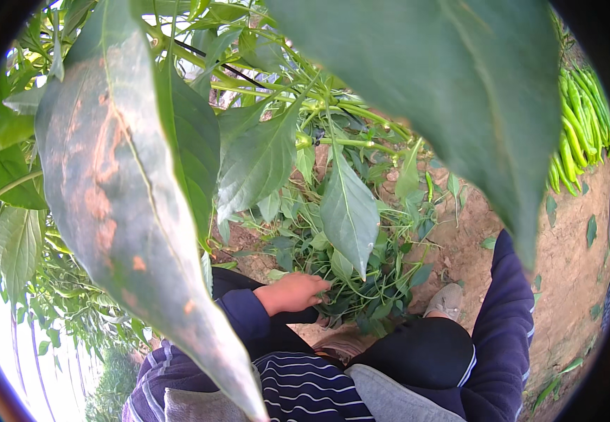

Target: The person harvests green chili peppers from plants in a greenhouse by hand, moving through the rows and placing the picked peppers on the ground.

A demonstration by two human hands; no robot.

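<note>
My left hand (295, 291) reaches over my knee to the edge of a heap of leafy green shoots (357, 295) on the ground. Its fingers point into the greenery, and their tips are partly lost among the leaves, so whether they grip a stem is unclear. My right arm, in a dark blue sleeve (508, 306), stretches forward on the right. A large blurred leaf (442, 79) hides my right hand. Above the heap hang the stems and leaves of a pepper plant (349, 208).
At the right lies a pile of long green peppers (581, 124) on bare soil (563, 237). A pale, brown-blotched leaf (120, 174) blocks much of the left. One loose green pepper (429, 186) lies beyond the heap. My shoe (446, 300) stands beside the shoots.
</note>
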